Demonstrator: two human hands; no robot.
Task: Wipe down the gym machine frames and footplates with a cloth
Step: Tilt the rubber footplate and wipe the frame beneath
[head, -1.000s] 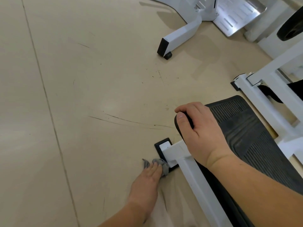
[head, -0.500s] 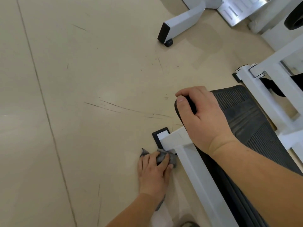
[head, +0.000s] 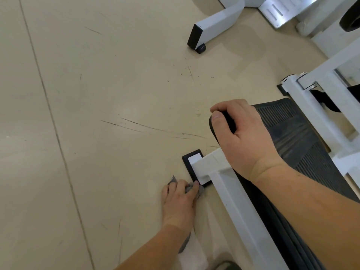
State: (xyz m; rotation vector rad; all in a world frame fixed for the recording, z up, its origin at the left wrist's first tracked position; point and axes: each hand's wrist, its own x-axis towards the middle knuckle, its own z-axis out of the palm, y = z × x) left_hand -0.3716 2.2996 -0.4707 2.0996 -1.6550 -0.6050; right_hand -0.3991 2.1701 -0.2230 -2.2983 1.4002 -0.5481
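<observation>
Hands of one person work low over a beige floor (head: 97, 133) that has dark scratch lines. The left hand (head: 179, 203) lies near the floor with its fingers bent over a grey cloth (head: 189, 189). It grips the cloth and presses it against the near corner of the black foot pad (head: 188, 162) under the white frame (head: 239, 207). Only small parts of the cloth show, one tip beside the knuckles and one fold between the fingers. A bit more grey shows under the wrist.

The right hand (head: 243, 137) holds the rounded front edge of the black ribbed footplate (head: 296, 137). Its thumb lies on the near side and its fingers are curled over the far edge, so the grip is closed on the plate. The footplate sits inside the white frame, which runs from the pad toward the bottom of the view. More white bars stand to the right of the plate.

Farther away, at the top, a white leg (head: 216, 24) of another machine ends in a black cap. Beside it lies a shiny metal plate (head: 278, 12).
</observation>
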